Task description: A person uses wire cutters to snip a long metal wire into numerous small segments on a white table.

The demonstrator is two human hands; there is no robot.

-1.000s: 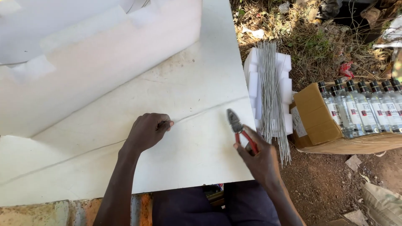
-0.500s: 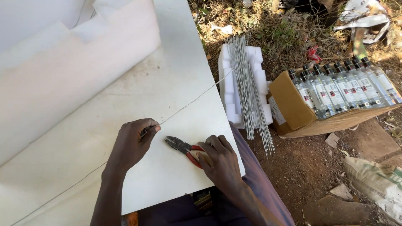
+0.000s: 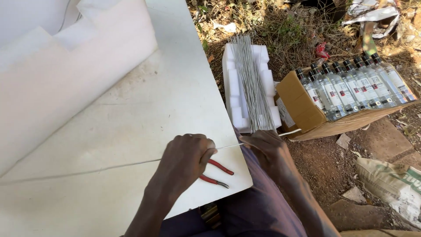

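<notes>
A long thin wire is lying across the white board, running from the left edge to the person's hands. The left hand is closing in a loose fist over the wire, pinching it at the fingertips, knuckles up, with the forearm coming in from the lower edge. Under this hand, red-handled pliers are resting on the board; no hand is gripping them. The right hand is curling around the wire's near end, just off the board's corner, with a short white length sticking out past the fingers.

Progress, as judged: many cut wire lengths are already lying bundled on a white foam block on the ground, beside a carton of clear bottles. The long wire appears uncut at this point, so much stock is remaining.
</notes>
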